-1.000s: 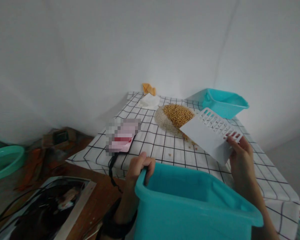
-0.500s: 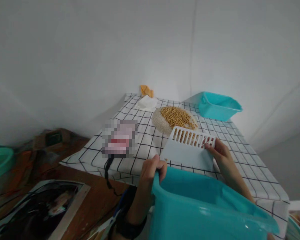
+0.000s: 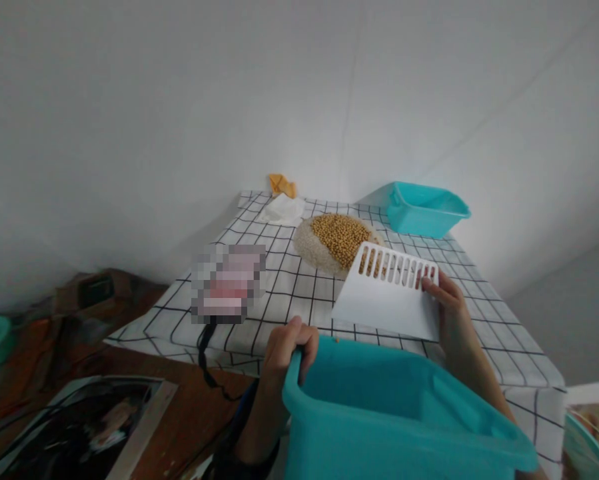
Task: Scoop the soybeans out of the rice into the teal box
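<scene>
In the head view my left hand (image 3: 290, 350) is closed over the left rim of a turquoise plastic tub (image 3: 409, 437). This tub sits low in front, at the table's near edge. My right hand (image 3: 449, 303) pinches the right side of a flat white slotted plate (image 3: 386, 303), its row of slots at the far end. The plate is tilted above the cloth, just beyond the tub. Behind it lies a heap of yellow soybeans (image 3: 342, 233) over pale grains (image 3: 312, 247) that look like rice. A small bean-coloured speck rests on the tub's far rim.
A second turquoise tub (image 3: 426, 210) stands at the back right of the checked cloth (image 3: 289, 300). White crumpled tissue (image 3: 283, 210) and an orange cloth (image 3: 282, 185) lie at the back left. A blurred-out pinkish device (image 3: 229, 287) with a black strap lies nearer left.
The plate has swung slightly right and up, away from the near tub, in my right hand. My left hand keeps its hold on the rim. The whole view has shifted a little.
</scene>
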The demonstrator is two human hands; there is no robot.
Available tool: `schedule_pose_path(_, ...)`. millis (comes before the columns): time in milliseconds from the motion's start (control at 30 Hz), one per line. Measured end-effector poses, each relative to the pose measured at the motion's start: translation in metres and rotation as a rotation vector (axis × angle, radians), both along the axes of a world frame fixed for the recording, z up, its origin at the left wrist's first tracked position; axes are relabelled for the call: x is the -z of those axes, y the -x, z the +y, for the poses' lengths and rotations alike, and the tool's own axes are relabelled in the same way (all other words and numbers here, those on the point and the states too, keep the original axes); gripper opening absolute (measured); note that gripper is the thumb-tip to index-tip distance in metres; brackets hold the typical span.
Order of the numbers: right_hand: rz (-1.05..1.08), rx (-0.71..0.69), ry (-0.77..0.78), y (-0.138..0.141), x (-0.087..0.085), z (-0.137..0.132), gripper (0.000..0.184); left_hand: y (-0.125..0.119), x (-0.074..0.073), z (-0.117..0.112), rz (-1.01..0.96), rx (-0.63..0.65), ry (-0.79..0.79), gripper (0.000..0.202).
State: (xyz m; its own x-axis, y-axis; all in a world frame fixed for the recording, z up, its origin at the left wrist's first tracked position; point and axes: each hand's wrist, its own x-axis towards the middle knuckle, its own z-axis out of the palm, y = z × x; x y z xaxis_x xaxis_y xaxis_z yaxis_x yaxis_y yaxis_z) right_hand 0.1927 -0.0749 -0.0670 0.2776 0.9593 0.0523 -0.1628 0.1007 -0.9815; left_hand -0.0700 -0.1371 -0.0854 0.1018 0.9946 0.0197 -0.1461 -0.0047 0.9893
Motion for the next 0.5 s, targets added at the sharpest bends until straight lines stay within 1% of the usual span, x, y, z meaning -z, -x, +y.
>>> schedule_pose_path(133,0.051,0.096,0.005,-0.011,0.008,0.012,0.029,0.002,0.002,0.000,-0.048,0.012,0.009,0.066)
schedule_pose_path(233,0.120,0.192,0.033,-0.020,0.017,0.021,0.025,0.003,0.002,0.001,-0.045,0.004,-0.006,0.065)
schedule_pose_path(300,0.140,0.241,0.011,-0.026,0.021,0.025,0.024,0.005,0.002,0.000,-0.046,0.007,-0.008,0.065)
schedule_pose_path(400,0.077,0.263,-0.077,-0.035,0.019,0.024,0.023,0.008,0.000,-0.001,-0.035,0.013,0.020,0.065)
schedule_pose_path(500,-0.068,0.279,-0.166,-0.050,0.013,0.018,0.021,0.013,-0.003,-0.003,0.003,-0.003,0.032,0.065)
